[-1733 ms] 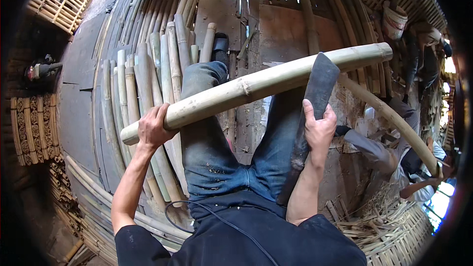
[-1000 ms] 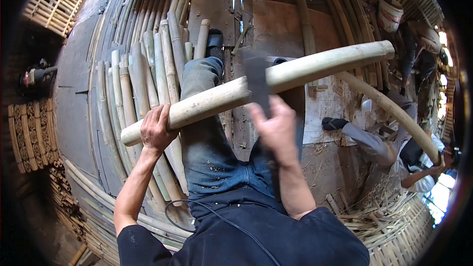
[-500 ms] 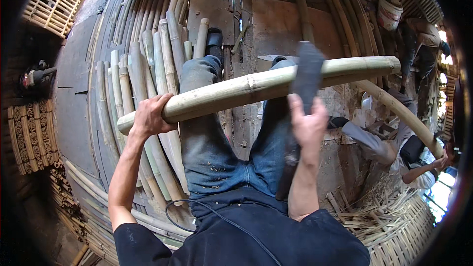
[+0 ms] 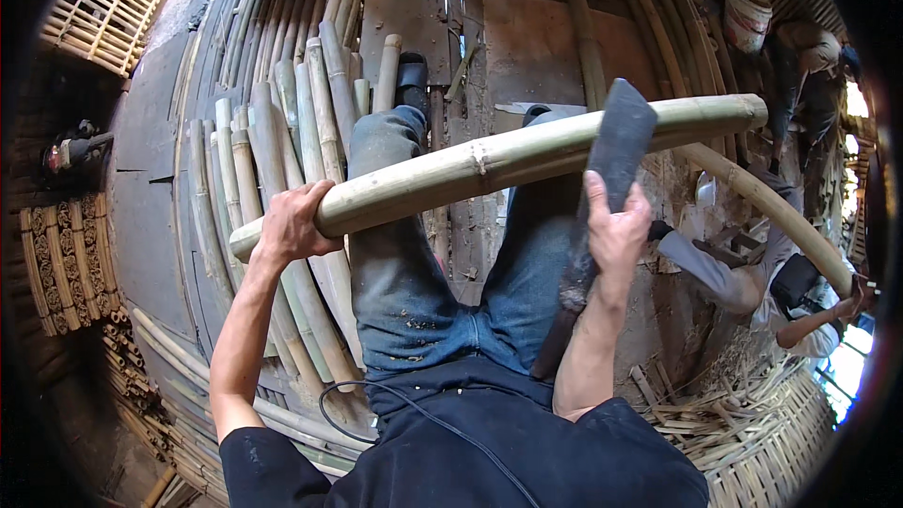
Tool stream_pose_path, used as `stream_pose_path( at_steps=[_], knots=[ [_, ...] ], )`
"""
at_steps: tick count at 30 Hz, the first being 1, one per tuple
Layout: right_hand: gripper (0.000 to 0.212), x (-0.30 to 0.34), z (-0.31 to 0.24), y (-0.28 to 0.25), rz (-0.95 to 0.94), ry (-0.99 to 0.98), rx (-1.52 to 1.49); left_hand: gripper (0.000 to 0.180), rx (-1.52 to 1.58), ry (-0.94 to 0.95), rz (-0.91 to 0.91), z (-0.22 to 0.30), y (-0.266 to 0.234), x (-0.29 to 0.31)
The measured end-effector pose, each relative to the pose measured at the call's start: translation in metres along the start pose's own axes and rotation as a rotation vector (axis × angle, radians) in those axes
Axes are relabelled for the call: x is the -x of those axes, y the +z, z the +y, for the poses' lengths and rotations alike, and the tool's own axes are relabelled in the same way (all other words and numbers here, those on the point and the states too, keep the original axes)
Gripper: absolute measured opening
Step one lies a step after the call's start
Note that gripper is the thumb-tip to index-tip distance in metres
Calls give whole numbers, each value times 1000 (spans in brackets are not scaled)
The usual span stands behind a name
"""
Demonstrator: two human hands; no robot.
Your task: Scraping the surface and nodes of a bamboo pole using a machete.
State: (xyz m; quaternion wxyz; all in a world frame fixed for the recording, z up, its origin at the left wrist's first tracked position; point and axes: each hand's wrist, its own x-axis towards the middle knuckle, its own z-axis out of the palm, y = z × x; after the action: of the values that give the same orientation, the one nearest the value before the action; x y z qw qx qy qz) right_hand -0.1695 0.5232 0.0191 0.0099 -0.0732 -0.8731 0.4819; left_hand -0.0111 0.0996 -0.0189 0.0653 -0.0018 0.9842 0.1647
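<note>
A thick green-tan bamboo pole [image 4: 404, 186] lies slantwise across my thighs, its right end higher in the picture. Near its left end, my left hand [image 4: 296, 223] is wrapped over it. My right hand [image 4: 618, 237] grips a dark machete [image 4: 627, 128] around the blade, between the tip and the handle. The blade tip crosses in front of the pole's right half; whether its edge touches the pole I cannot tell. Its dark handle slants down to my lap, beside my right forearm.
Several cut bamboo poles [image 4: 268, 146] lie side by side on my left. To the right, a co-worker [image 4: 795, 296] holds another long bamboo pole [image 4: 752, 190]. A woven basket [image 4: 785, 442] with bamboo strips sits at lower right, and a white bucket [image 4: 746, 21] stands at far right.
My right hand and the machete have moved to the right along the pole. The pole has shifted very slightly; my left hand keeps its hold on it.
</note>
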Motion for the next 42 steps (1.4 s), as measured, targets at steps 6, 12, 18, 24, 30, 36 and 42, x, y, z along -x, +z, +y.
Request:
stream_pose_path(
  at_steps=[6, 12, 18, 24, 30, 36, 42],
  knots=[
    [37, 82, -29, 92, -625, -235, 77, 79, -6, 13, 10, 2, 4, -4],
    [35, 53, -22, 60, -354, -138, -122, 77, -15, 2, 31, -3, 7, 5],
    [32, 8, -12, 23, -157, -23, -8, 76, -31, 30, 57, 10, 4, 0],
    [37, 77, -37, 91, -652, -219, 115, 83, -68, 11, 60, 8, 12, 7],
    [34, 15, -10, 20, -157, -11, -10, 75, -39, 12, 118, 10, 8, 8],
    [38, 47, -20, 60, -358, -143, -73, 76, 2, 5, -29, 9, -2, -9],
    [38, 71, -19, 86, -547, -176, -66, 72, 158, 65, -127, -3, -12, -22]
  ],
)
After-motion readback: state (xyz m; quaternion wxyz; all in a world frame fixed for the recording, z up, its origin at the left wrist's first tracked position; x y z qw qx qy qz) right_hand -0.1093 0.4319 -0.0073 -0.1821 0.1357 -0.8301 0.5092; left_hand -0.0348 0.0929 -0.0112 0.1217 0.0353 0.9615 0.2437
